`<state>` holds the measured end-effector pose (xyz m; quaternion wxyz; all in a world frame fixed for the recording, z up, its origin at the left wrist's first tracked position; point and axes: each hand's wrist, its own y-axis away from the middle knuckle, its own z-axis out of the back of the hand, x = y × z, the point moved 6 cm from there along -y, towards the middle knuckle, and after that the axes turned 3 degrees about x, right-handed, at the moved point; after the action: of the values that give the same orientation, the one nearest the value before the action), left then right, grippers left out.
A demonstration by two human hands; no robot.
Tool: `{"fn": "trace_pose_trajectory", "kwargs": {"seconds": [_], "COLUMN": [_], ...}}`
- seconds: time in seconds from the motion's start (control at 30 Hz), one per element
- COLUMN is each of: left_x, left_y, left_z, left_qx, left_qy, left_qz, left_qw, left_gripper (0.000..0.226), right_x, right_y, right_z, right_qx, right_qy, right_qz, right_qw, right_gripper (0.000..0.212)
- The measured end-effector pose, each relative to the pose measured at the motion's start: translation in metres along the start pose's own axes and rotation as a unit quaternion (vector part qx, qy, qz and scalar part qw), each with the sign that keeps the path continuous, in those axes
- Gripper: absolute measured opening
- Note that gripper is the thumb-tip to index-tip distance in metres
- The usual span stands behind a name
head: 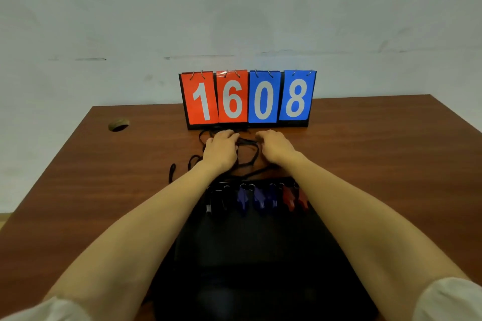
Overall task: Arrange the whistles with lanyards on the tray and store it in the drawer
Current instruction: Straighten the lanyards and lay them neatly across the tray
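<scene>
Starting at the near edge: white sleeves sit in both bottom corners, and two bare forearms reach forward across the tabletop. Between the arms lies a black tray, so dark its edges are hard to make out. Along the tray's far end the whistles are lined up in a row: black whistles on the left, blue whistles in the middle, red whistles on the right. Their black lanyards run off the tray's far edge and sprawl in loose loops over the wood, a couple trailing off to the left.

The left hand sits palm down on that tangle, fingers curled over and grasping a bunch of the cords. The right hand is just beside it, also palm down with curled fingers, and a cord bundle stretches between the two. Honestly can't tell if the right one is pinching it or just touching.

Just past the fingertips stands a flip scoreboard, two red cards and two blue, reading 1608. Off to the far left there's a round cable hole in the wood, and behind everything a plain pale wall.
</scene>
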<state>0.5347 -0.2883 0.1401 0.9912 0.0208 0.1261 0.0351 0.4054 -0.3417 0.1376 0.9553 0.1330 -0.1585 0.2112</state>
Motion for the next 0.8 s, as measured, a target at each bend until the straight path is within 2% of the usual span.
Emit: {"fn": "trace_pose_trajectory", "kwargs": {"seconds": [0.07, 0.17, 0.3, 0.4, 0.5, 0.63, 0.7, 0.8], "left_x": [0.003, 0.009, 0.01, 0.01, 0.01, -0.006, -0.023, -0.048], "left_y": [-0.008, -0.01, -0.008, -0.003, 0.003, 0.012, 0.015, 0.023], "left_z": [-0.011, -0.028, -0.032, -0.03, -0.02, 0.015, 0.034, 0.064], "left_qx": [0.035, 0.083, 0.067, 0.062, 0.018, -0.133, -0.147, -0.145], "left_qy": [-0.009, 0.001, 0.027, 0.028, 0.027, 0.068, 0.11, 0.157], "left_qz": [-0.002, 0.004, 0.004, 0.024, 0.047, -0.001, -0.051, -0.093], "left_qw": [0.999, 0.997, 0.997, 0.997, 0.998, 0.989, 0.982, 0.973], "left_gripper": [0.046, 0.045, 0.043, 0.042, 0.038, 0.04, 0.044, 0.033], "right_x": [-0.001, -0.006, -0.011, -0.008, -0.004, 0.011, 0.025, 0.046], "right_y": [-0.013, -0.024, -0.027, -0.02, -0.005, 0.021, 0.037, 0.066], "right_z": [-0.006, -0.012, -0.01, -0.009, 0.004, 0.037, 0.056, 0.091], "right_qx": [0.001, -0.026, -0.086, -0.078, -0.081, -0.109, -0.118, -0.152], "right_qy": [0.012, 0.022, -0.033, -0.004, -0.029, -0.067, -0.082, -0.111], "right_qz": [0.009, 0.006, -0.028, -0.026, 0.011, 0.08, 0.122, 0.165], "right_qw": [1.0, 0.999, 0.995, 0.997, 0.996, 0.989, 0.982, 0.968], "right_gripper": [0.049, 0.039, 0.02, 0.021, 0.012, 0.013, 0.011, 0.015]}}
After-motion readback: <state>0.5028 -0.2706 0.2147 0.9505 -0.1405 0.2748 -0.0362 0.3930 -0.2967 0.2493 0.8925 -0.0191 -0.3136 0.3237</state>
